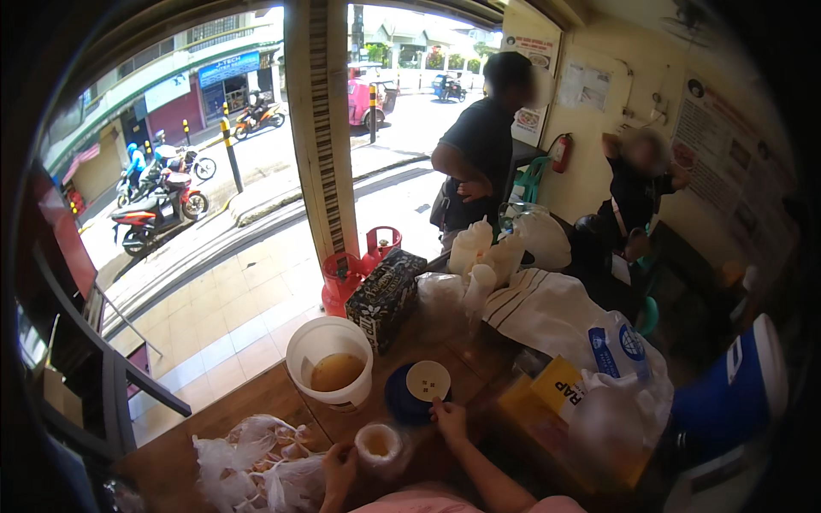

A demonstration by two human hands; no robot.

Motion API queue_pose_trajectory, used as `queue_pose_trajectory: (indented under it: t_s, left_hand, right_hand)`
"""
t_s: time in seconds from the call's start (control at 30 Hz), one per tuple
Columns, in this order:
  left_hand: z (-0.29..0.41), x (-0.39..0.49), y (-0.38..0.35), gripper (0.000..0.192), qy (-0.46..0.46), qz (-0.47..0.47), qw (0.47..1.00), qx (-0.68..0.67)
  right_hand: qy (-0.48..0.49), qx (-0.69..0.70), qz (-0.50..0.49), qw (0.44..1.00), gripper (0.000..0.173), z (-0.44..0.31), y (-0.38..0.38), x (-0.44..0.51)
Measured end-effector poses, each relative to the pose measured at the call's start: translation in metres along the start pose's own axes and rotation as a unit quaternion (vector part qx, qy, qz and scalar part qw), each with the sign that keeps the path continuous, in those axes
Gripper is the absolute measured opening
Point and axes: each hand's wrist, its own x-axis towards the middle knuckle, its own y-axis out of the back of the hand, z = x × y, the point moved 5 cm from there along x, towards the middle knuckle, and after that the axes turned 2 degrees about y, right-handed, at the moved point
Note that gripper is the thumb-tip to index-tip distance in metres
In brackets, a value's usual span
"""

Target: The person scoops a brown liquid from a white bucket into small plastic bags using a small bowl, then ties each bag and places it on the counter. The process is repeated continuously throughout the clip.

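Note:
My left hand (340, 467) is at the left side of a small round container (378, 444) with clear plastic around its rim and yellowish liquid inside. Its fingers are bent close to the plastic; whether they pinch it is unclear. My right hand (450, 420) holds the near edge of a round cream-coloured disc (428, 379) with small dark marks. Beneath the disc is a dark blue round lid or dish (399, 396). A white bucket (298, 359) part-filled with brownish liquid stands beyond my left hand. Several knotted clear plastic bags (256, 458) lie at the left.
A black printed box (391, 292), white squeeze bottles (471, 247) and a striped cloth (539, 301) line the table's far side. Right are a yellow package (532, 397) and a blue cooler (725, 385). Red gas cylinders (340, 276) stand beyond. Two people (478, 154) are nearby.

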Motion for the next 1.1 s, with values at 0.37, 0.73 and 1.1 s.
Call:
queue_pose_trajectory:
  t_s: [0.37, 0.73, 1.1]
  left_hand:
    - [0.016, 0.009, 0.001, 0.01, -0.062, 0.047, 0.997, -0.005]
    - [-0.009, 0.013, -0.001, 0.021, 0.009, -0.041, 0.999, 0.035]
    - [0.017, 0.001, 0.018, 0.018, 0.006, 0.077, 0.993, -0.084]
  right_hand:
    - [0.117, -0.115, -0.151, 0.975, 0.022, -0.015, -0.052, -0.05]
    - [0.1, -0.138, -0.14, 0.975, 0.024, -0.006, -0.055, -0.053]
    - [0.168, -0.065, -0.203, 0.962, 0.029, -0.072, -0.045, -0.08]
